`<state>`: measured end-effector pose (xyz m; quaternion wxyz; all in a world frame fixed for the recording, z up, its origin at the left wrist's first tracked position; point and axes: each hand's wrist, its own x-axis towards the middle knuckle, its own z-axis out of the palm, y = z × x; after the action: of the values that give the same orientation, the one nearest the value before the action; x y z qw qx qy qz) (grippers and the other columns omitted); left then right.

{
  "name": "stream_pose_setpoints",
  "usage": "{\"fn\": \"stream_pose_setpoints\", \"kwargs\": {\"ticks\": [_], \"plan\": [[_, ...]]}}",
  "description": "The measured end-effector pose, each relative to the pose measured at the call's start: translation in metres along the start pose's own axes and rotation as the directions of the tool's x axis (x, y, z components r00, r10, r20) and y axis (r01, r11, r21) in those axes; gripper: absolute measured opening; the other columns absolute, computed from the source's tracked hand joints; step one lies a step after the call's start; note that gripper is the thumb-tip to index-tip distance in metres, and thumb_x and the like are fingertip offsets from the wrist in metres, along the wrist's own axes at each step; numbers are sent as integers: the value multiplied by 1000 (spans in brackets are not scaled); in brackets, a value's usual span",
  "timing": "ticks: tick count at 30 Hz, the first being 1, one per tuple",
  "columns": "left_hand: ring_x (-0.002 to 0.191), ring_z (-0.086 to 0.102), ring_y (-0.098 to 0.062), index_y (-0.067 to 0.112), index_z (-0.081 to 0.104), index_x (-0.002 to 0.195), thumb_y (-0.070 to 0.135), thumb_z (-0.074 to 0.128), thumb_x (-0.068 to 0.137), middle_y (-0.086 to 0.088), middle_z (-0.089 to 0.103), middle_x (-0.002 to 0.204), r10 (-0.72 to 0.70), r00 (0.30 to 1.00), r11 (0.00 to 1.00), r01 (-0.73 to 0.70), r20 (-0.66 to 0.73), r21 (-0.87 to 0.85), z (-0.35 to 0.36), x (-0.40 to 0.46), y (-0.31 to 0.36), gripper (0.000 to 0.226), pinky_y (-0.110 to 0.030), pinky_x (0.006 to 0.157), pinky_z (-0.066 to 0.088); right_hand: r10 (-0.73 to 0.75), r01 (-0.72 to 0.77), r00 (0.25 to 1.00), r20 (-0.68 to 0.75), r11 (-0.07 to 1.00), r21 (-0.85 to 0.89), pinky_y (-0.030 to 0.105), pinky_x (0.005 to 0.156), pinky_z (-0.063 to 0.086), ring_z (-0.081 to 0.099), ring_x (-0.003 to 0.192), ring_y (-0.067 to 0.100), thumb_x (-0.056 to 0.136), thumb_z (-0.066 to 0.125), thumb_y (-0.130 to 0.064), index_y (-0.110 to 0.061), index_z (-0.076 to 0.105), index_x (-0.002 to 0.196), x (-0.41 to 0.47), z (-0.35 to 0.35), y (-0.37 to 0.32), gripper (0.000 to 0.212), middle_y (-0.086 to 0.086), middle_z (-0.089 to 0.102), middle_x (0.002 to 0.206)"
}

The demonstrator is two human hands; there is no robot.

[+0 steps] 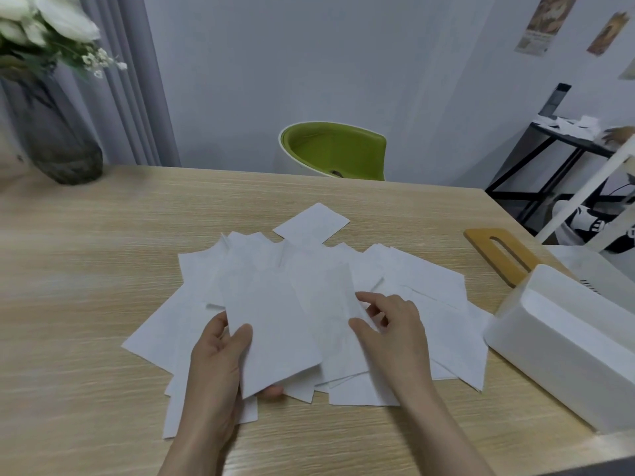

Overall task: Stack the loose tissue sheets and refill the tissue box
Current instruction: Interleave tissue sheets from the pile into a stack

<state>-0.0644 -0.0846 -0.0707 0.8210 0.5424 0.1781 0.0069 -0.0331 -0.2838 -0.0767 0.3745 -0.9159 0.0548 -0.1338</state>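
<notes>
Tissue sheets (429, 286) lie scattered in an overlapping heap on the wooden table (103, 269), just to the left of the white tissue box (563, 341), with the nearest sheets reaching almost to the box's wall. One sheet sits apart at the far edge of the heap, farther from the box than the rest.

Left of the box, over the middle of the heap, the left hand (220, 359) holds a lifted sheet (271, 324): its thumb lies on top of the paper and a fingertip shows under the lower edge, so the fingers are clamped on that sheet. Between this hand and the box, the right hand (388, 328) pinches a second sheet (333, 317) at its right edge, thumb on top and fingers curled around behind; this sheet overlaps the first one.

Beyond the box, touching or just behind its far corner (I cannot tell which), lies a wooden lid (501, 255) with a long slot, flat on the table. Far to the left of the box, at the table's back corner, stands a dark glass vase (58, 139) of white flowers. A green chair (336, 149) stands behind the table.
</notes>
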Motion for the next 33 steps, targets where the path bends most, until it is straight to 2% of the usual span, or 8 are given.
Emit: {"fn": "stream_pose_setpoints", "kwargs": {"ticks": [5, 12, 15, 18, 21, 25, 29, 33], "plan": [[53, 67, -23, 18, 61, 106, 7, 49, 98, 1, 73, 71, -2, 1000, 1000, 2, -9, 10, 0, 0, -1, 18, -38, 37, 53, -49, 49, 999, -1, 999, -15, 26, 80, 38, 41, 90, 7, 84, 65, -21, -37, 59, 123, -3, 7, 3, 43, -18, 52, 84], [56, 69, -21, 20, 61, 105, 7, 49, 98, 5, 73, 73, 7, 1000, 999, -6, -7, 38, -1, 0, -2, 19, -40, 39, 54, 83, -102, 990, 110, 978, 180, 26, 88, 43, 50, 102, 8, 84, 67, -19, -33, 58, 128, 6, 8, 6, 47, -12, 61, 97], [56, 69, -22, 20, 61, 105, 7, 49, 98, 4, 73, 74, 9, 1000, 999, -8, -5, 36, -1, 0, -2, 19, -40, 39, 54, 131, -157, 982, 133, 964, 213, 23, 83, 43, 53, 93, 11, 83, 69, -21, -28, 58, 128, 19, 7, 1, 47, -11, 57, 93], [53, 67, -22, 17, 60, 106, 6, 47, 99, 3, 73, 71, 11, 1000, 1000, -11, 9, 27, 0, -1, -1, 19, -39, 39, 53, 147, -176, 979, 142, 959, 222, 17, 69, 40, 50, 72, 4, 82, 69, -21, -26, 62, 122, 32, 7, -5, 41, -11, 52, 79], [57, 69, -23, 20, 61, 108, 8, 49, 98, 2, 73, 76, 5, 1000, 1000, -5, 2, 30, -2, 0, -2, 19, -40, 41, 55, 119, -144, 984, 129, 968, 205, 19, 64, 40, 48, 64, 4, 80, 69, -19, -30, 69, 111, 37, 9, -8, 33, -11, 52, 71], [60, 70, -23, 21, 62, 108, 9, 50, 98, 0, 73, 81, -5, 1000, 1000, 5, -2, 26, -2, 1, -3, 19, -41, 42, 55, 63, -73, 996, 71, 985, 158, 29, 73, 46, 51, 74, 11, 82, 66, -19, -37, 69, 109, 36, 14, -5, 33, -7, 56, 78], [61, 70, -23, 21, 61, 110, 10, 50, 98, -1, 72, 84, -10, 1000, 999, 10, -6, 33, -3, 2, -4, 19, -42, 43, 56, 23, -26, 999, 33, 993, 119, 26, 75, 43, 52, 86, 13, 87, 64, -21, -38, 67, 113, 31, 18, -2, 32, -9, 53, 82], [62, 70, -24, 22, 61, 109, 11, 51, 98, -2, 71, 87, -13, 1000, 999, 13, -9, 35, -2, 2, -3, 19, -41, 42, 55, 47, -46, 999, 3, 981, 187, 27, 76, 44, 54, 92, 14, 85, 67, -24, -37, 71, 89, 29, 18, -3, 14, -11, 57, 84]]}}
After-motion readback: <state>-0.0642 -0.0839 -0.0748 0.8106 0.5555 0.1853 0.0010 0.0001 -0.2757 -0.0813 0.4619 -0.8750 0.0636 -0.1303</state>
